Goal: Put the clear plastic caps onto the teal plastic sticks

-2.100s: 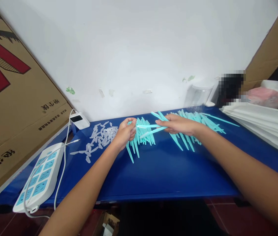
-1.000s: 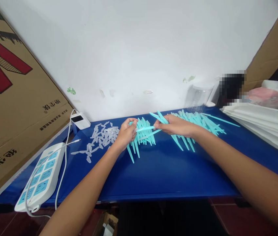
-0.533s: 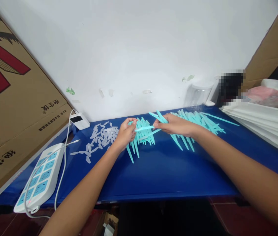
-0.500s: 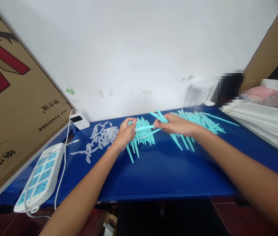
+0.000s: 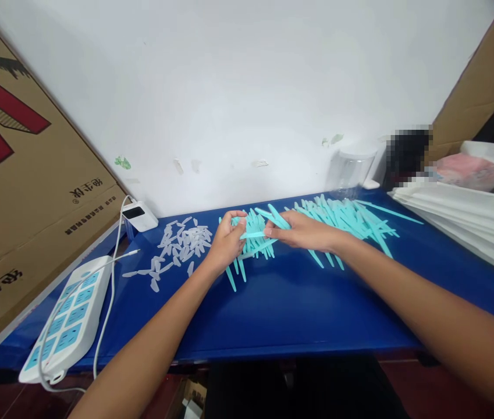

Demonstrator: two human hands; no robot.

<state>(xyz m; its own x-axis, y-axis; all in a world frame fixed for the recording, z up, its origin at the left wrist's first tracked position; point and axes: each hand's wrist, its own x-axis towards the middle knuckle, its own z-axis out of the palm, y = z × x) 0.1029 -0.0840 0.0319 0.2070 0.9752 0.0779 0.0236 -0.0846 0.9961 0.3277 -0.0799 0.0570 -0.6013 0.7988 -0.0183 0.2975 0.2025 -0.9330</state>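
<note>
My left hand (image 5: pixel 226 243) is closed, thumb against the fingers, at the left end of a slim turquoise plastic stick (image 5: pixel 255 235). My right hand (image 5: pixel 303 231) pinches the other end of that stick, and it also holds several more turquoise sticks (image 5: pixel 276 216) fanned above its fingers. Whether a small clear piece sits in my left fingers is hidden. Beneath and behind the hands lies a pile of turquoise sticks (image 5: pixel 269 251). A larger pile of the same sticks (image 5: pixel 351 220) spreads behind my right wrist. Small translucent whitish pieces (image 5: pixel 187 240) lie scattered left of my left hand.
A blue-covered table (image 5: pixel 290 314) stands against a white wall. On its left are a power strip (image 5: pixel 72 317), a white cable and a small white device (image 5: pixel 141 216). To the right sit a clear jar (image 5: pixel 351 171) and stacked white trays (image 5: pixel 460 203). A large cardboard box (image 5: pixel 41 174) borders the left.
Both hands have come closer together; my right hand moved left and slightly down with its sticks. One stick now lies slanted on the right pile, near where my right hand was.
</note>
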